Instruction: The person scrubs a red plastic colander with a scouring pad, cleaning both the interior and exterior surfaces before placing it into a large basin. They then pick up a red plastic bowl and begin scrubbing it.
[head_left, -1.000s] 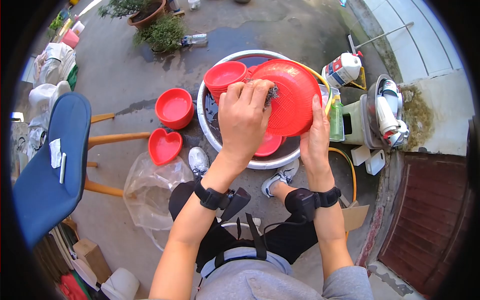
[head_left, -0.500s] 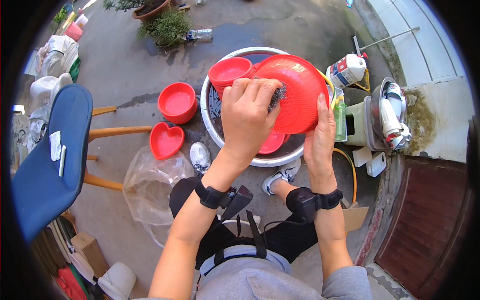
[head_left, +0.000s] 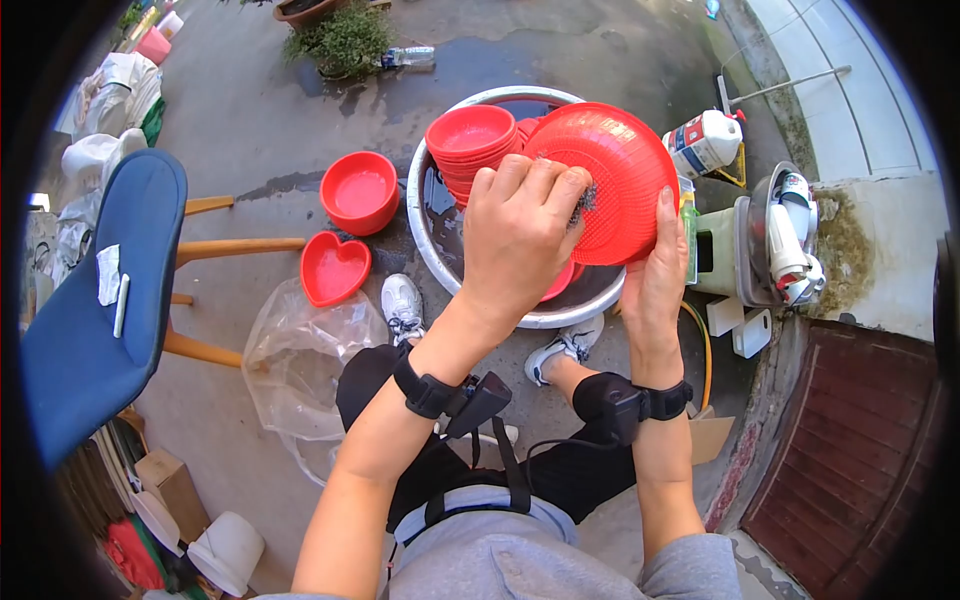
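Note:
My left hand (head_left: 525, 225) is closed around a grey steel wool scrubber (head_left: 586, 203), pressed against a wide red plastic bowl (head_left: 625, 150) with a fine dotted texture. My right hand (head_left: 655, 265) grips that bowl by its right edge, thumb on the near face and the other fingers mostly hidden. Both hands are above a large metal-rimmed tub (head_left: 420, 225) of dark water. A stack of smaller red bowls (head_left: 470, 135) rises in the tub behind my left hand. More red plastic shows below the held bowl, partly covered.
On the ground left of the tub are a round red bowl (head_left: 358, 195), a heart-shaped red bowl (head_left: 335, 268) and a clear plastic bag (head_left: 305, 360). A blue chair (head_left: 110, 290) stands at left. To the right are a white jug (head_left: 708, 142) and a basin of bottles (head_left: 765, 235).
Both hands and the wide bowl have shifted slightly right in view. The scrubber remains against the bowl, and the stack behind shows more fully.

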